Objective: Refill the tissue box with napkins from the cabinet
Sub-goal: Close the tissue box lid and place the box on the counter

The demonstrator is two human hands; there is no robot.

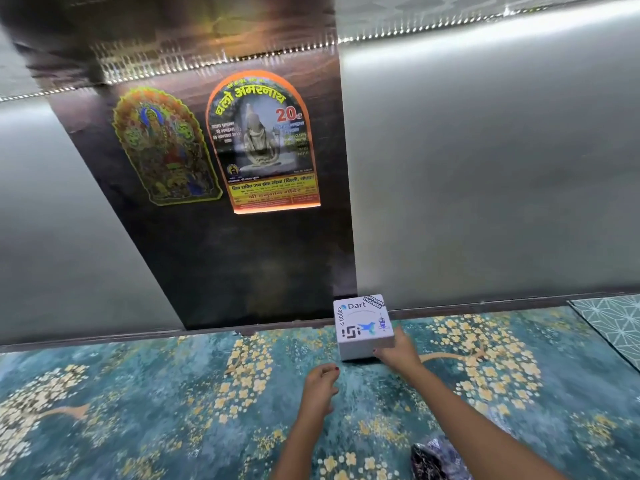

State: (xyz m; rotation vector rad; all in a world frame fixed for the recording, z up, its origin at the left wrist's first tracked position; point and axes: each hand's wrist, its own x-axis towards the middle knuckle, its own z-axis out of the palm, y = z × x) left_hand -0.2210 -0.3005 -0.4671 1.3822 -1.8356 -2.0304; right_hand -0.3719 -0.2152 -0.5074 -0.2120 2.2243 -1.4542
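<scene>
On the flowery rug [173, 393], my right hand [394, 351] grips the light, stiff tissue box [363, 327] by its side, my left hand [320, 384] loosely curled, empty.

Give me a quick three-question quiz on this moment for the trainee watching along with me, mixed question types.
1. True or false: the left hand is gripping the white box.
2. Which stickers are on the dark cabinet panel?
A. two colourful picture stickers
B. one plain label
C. none
3. Fill in: the white box rests on the patterned ______, close to the cabinet's base.

Key
1. False. Only the right hand holds the box, at its near right corner; the left hand hovers just short of it, fingers curled.
2. A. A yellow-edged figure sticker and an orange-edged arched poster.
3. Carpet.
</scene>
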